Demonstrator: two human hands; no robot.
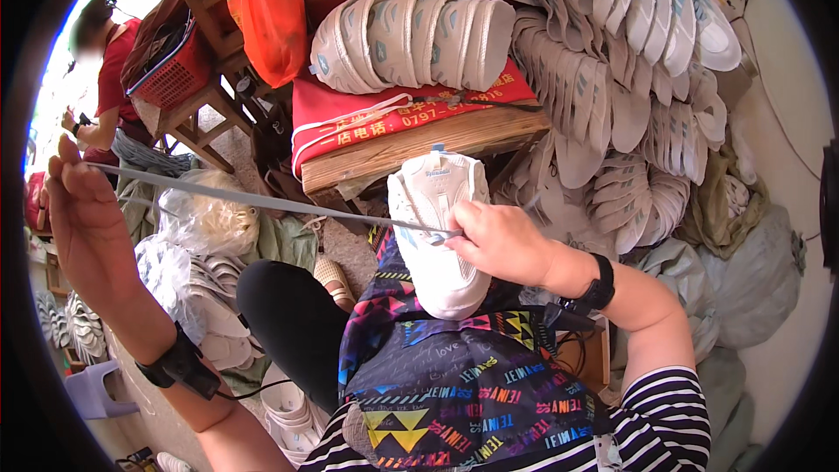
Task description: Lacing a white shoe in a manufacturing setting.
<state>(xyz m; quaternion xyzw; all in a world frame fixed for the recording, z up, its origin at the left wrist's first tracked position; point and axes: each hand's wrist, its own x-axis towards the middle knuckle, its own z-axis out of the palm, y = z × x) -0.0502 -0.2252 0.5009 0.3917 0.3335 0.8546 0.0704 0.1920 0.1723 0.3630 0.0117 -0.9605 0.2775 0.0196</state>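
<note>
A white sneaker (441,275) lies on my lap, its toe pointing toward me and its tongue away. From its upper a flat grey shoelace (262,200) runs taut to the left. Out at the far left, my raised left hand (83,227) pinches the lace near its end between the fingertips. My right hand (498,240) rests over the sneaker's right side, thumb and forefinger pinching near where the lace leaves the upper. The fingers of that hand hide part of the lacing. A patterned dark apron (489,385) lies under the sneaker.
Beyond the sneaker is a wooden bench (428,144) with a red cloth and a row of beige shoe uppers (411,39). Stacked uppers (603,96) pile up at right. A red basket (170,65) sits on a stool; a person in red (114,79) is behind it.
</note>
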